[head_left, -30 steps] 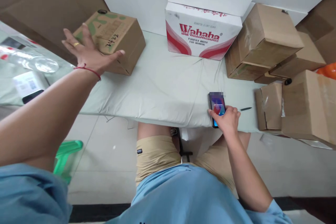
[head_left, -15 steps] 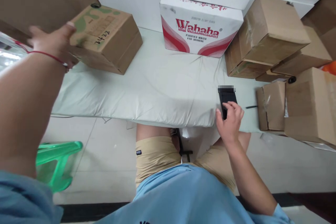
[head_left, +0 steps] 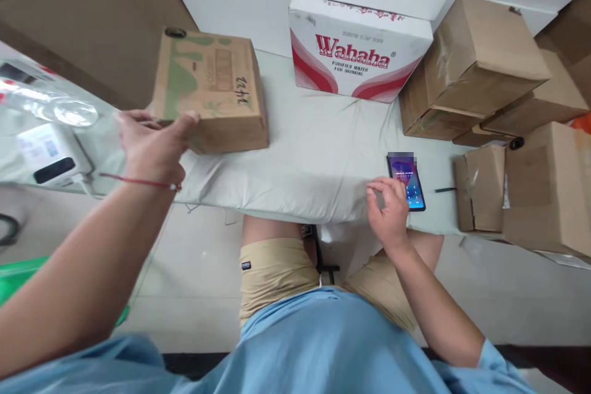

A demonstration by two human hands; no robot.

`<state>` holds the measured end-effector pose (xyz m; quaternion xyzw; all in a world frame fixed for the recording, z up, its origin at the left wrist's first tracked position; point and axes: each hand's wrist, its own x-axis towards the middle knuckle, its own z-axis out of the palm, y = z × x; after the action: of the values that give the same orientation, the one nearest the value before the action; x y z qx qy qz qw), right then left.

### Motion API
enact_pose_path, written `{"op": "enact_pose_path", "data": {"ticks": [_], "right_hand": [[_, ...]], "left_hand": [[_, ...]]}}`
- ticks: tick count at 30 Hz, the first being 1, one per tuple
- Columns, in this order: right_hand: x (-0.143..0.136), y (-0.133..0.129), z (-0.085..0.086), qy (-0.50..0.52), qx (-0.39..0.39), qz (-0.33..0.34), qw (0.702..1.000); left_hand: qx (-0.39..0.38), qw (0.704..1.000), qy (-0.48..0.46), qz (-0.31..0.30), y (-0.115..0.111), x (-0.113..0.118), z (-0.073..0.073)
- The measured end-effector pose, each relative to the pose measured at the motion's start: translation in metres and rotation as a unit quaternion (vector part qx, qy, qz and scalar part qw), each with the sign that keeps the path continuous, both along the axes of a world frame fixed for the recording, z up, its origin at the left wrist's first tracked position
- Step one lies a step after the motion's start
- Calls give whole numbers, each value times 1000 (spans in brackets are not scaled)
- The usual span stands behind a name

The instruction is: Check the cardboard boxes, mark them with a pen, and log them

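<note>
A cardboard box (head_left: 207, 89) with green print and the handwritten number 2422 rests on the cloth-covered table. At its near left corner my left hand (head_left: 154, 144) is closed on it, thumb along the front side. A red string circles that wrist. My right hand (head_left: 390, 212) is just left of a phone (head_left: 415, 194), over the table's front edge. Its fingers are loosely bent, the thumb a little apart, and nothing shows in them. The phone lies flat with its screen lit, showing a keypad.
A white and red Wahaha water carton (head_left: 355, 55) stands at the back. Several brown boxes (head_left: 484, 55) are stacked at the right, near a dark pen (head_left: 444, 189). On the left are a white device (head_left: 53, 154) with a cable and clear plastic bottles (head_left: 76, 112). A green stool (head_left: 23, 274) is below.
My left hand and the box have come rightward and nearer, and the box has turned. My right hand has slid left off the phone, whose screen has lit up.
</note>
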<state>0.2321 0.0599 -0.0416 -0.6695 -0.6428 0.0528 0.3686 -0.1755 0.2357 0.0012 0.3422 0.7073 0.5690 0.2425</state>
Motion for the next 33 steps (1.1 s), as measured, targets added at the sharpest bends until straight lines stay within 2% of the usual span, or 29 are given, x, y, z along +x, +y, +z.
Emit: {"op": "enact_pose_path", "data": {"ticks": [2, 5, 9, 11, 13, 14, 16, 19, 22, 24, 26, 28, 30, 33], "right_hand": [[-12, 27, 6, 37, 0, 52, 998], [-37, 84, 5, 148, -21, 129, 980], [-85, 165, -9, 322, -146, 191, 916], [-104, 190, -14, 375, -195, 219, 879], [-113, 194, -17, 404, -208, 236, 859], [-113, 188, -19, 414, -204, 232, 856], [-103, 159, -21, 431, -194, 198, 859], [-74, 85, -20, 439, -197, 130, 867], [-41, 3, -12, 470, -209, 76, 854], [-23, -41, -6, 485, -213, 23, 848], [-9, -72, -4, 476, -225, 3, 850], [-2, -91, -6, 469, -225, -7, 854], [-2, -102, -9, 476, -216, -11, 852], [-12, -109, -11, 503, -200, 5, 841]], "left_hand": [[-10, 999, -36, 5, -24, 8, -3], [-15, 996, -84, -2, -43, 16, -12], [-37, 985, -151, -69, -52, 36, -26], [-29, 978, -166, -119, -62, 55, -31], [-15, 970, -177, -164, -81, 73, -35], [-12, 970, -175, -168, -93, 81, -36], [-16, 967, -178, -183, -122, 91, -38], [-6, 962, -175, -208, -173, 95, -36], [30, 958, -148, -242, -218, 98, -22], [39, 947, -125, -294, -239, 103, -7], [47, 926, -83, -365, -250, 112, 7], [69, 909, -33, -411, -253, 123, 17], [97, 908, 7, -408, -253, 134, 22], [95, 928, 55, -355, -246, 139, 24]]}}
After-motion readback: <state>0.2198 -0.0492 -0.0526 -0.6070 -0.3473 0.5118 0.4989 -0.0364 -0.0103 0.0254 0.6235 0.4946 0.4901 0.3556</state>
